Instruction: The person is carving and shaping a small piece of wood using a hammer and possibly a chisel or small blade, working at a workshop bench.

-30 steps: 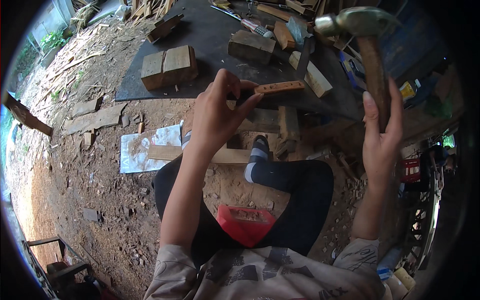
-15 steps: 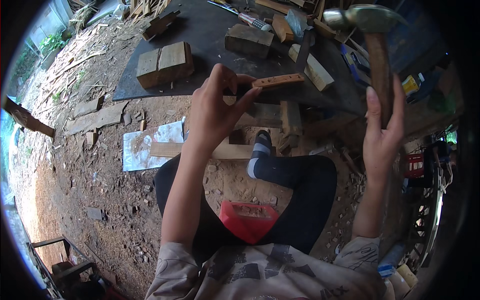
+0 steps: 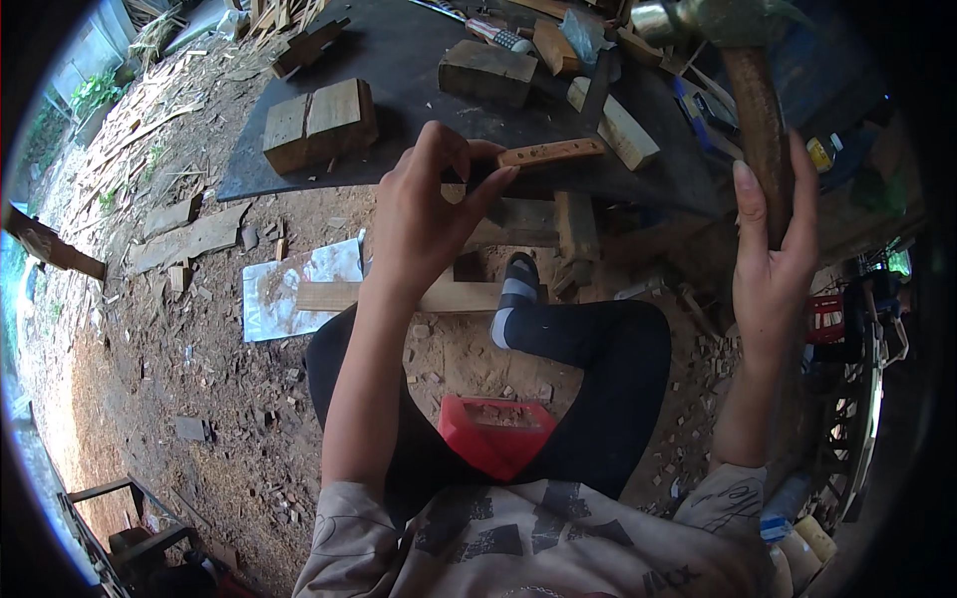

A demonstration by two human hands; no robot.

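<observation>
Between the thumb and fingers of my left hand [image 3: 431, 204] is one end of a small reddish-brown wooden strip [image 3: 553, 152] with a row of dark holes or marks along its face. The strip points right, over the near edge of a dark tabletop [image 3: 409, 110]. My right hand [image 3: 773, 239] grips the wooden handle of a hammer [image 3: 760, 110], held upright at the right with its metal head highest. Part of the head reaches the dark rim of the picture. Beyond the strip a pale wood block [image 3: 620, 130] lies on the table.
Two thick wood blocks, a grooved one [image 3: 319, 125] and a darker one [image 3: 486, 72], sit on the table. A screwdriver-like tool [image 3: 498, 37] lies farther back. Below are a plank [image 3: 439, 298], a red plastic container [image 3: 493, 458] between my legs, and ground strewn with wood scraps.
The hammer and my right hand have shifted slightly, the head rising toward the top edge. My left hand keeps its hold on the strip. The whole view has shifted a little.
</observation>
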